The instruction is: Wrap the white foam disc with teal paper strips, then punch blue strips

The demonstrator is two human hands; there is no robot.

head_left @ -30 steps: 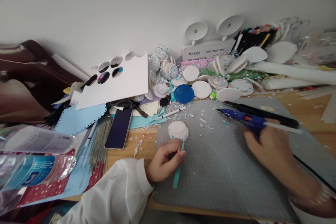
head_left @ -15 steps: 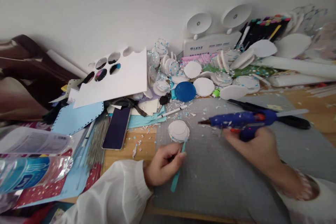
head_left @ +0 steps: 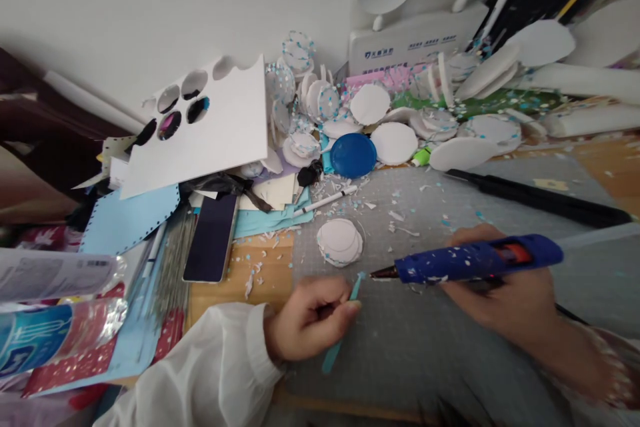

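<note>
My left hand [head_left: 317, 317] pinches a pair of teal tweezers [head_left: 332, 355], angled up and away. A tiny light blue piece [head_left: 361, 275] shows at their tip. My right hand [head_left: 505, 297] is wrapped round a blue hot glue gun [head_left: 450, 261], spattered with white flecks, with a translucent glue stick [head_left: 595, 235] in its back. The gun's dark nozzle points left, close to the tweezer tip; I cannot tell whether they touch. Just beyond lies a stack of white discs [head_left: 340, 241] with small blue bits along its edge, on the grey cutting mat [head_left: 400, 347].
Behind the mat are heaped white foam discs [head_left: 395, 143] and a blue round lid [head_left: 353, 155]. A black knife-like tool [head_left: 540, 197] lies at right. Leftward are a phone [head_left: 210, 238], a white board with round holes [head_left: 215, 137] and plastic bottles [head_left: 45, 333].
The glue gun has come left and nearer, its nozzle now by the tweezer tip. The tweezers have shifted from the disc stack's edge to slightly right of it. The camera view has shifted too.
</note>
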